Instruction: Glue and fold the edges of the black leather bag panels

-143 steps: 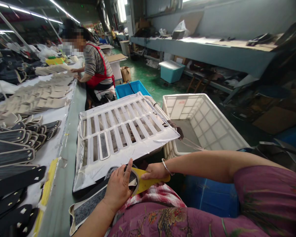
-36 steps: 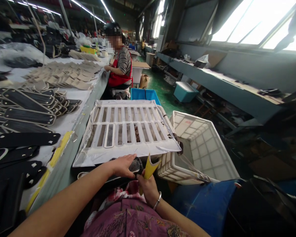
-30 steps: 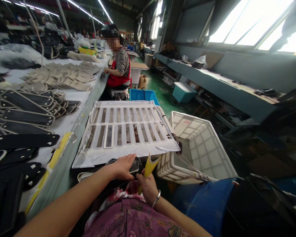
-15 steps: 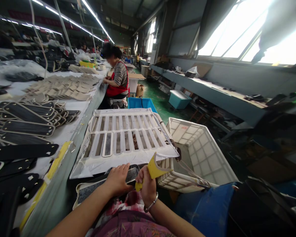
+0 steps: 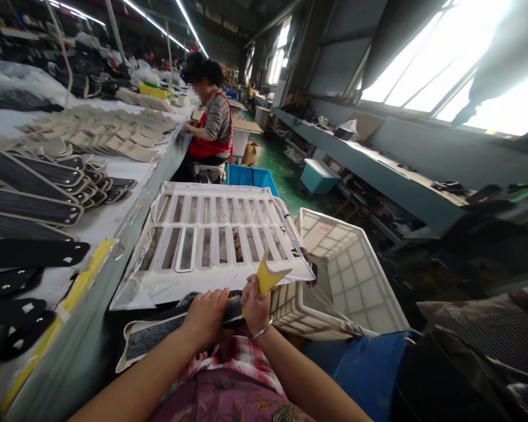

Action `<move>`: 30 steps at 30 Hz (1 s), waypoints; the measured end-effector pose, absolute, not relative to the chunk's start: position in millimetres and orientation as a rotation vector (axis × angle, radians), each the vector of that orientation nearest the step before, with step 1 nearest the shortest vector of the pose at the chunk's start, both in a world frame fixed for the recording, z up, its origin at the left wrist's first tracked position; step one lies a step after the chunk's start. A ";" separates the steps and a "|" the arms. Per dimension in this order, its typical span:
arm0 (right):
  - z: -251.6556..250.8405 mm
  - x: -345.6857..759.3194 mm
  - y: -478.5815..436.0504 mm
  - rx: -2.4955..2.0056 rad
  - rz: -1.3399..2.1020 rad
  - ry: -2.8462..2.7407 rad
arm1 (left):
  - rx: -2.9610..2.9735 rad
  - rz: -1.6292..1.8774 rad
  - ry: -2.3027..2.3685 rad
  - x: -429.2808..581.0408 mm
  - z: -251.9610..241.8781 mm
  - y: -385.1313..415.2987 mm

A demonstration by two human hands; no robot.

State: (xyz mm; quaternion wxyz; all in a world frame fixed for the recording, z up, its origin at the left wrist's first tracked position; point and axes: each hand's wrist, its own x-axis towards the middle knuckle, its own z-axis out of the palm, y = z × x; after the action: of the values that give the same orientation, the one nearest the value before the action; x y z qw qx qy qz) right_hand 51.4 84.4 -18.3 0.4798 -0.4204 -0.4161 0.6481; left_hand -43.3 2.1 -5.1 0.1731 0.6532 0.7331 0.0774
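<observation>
Down at six o'clock, low in the view, the person's two hands meet over a long strip (image 5: pixel 158 334) with a dark grey felt middle and a pale border, which lies across the lap just under the near edge of a white slotted template (image 5: pixel 211 243). Pressing flat on the strip's right end, the left hand (image 5: pixel 206 316) has its fingers together and spread over the dark material rather than wrapped around it. Just beside it, toward three o'clock, the right hand (image 5: pixel 256 305) is clamped on a yellow scraper (image 5: pixel 267 275), whose curled blade stands up and points toward one o'clock, over the template's near corner. A bracelet (image 5: pixel 262 332) circles that wrist.

Toward three o'clock of the hands sits a white plastic crate (image 5: pixel 356 275), its rim just beside the template. At nine to ten o'clock, a long worktable (image 5: pixel 110 220) carries rows of black straps (image 5: pixel 35 205), with beige cut pieces (image 5: pixel 101 132) farther along at eleven o'clock. Beyond the template, at twelve o'clock, a co-worker in a red apron (image 5: pixel 209 132) sits at the same table, hands on the beige pieces.
</observation>
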 end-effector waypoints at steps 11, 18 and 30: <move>-7.0 70.7 60.6 -0.986 1.708 -0.913 | 1.855 0.323 2.145 -36.2 -13.9 -13.3; -17.6 59.0 50.3 -0.998 1.615 -1.130 | 1.862 0.328 2.171 -36.4 -13.3 -8.5; -13.9 54.3 46.6 -1.015 1.644 -1.072 | 1.880 0.362 2.261 -30.1 -8.5 -15.7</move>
State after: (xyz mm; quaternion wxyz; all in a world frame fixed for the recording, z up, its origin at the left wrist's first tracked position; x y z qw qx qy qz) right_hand 54.3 46.6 -13.9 0.4496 -0.4105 -0.4333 0.6646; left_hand -30.1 -15.7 -8.5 0.0894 0.6320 0.7602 0.1217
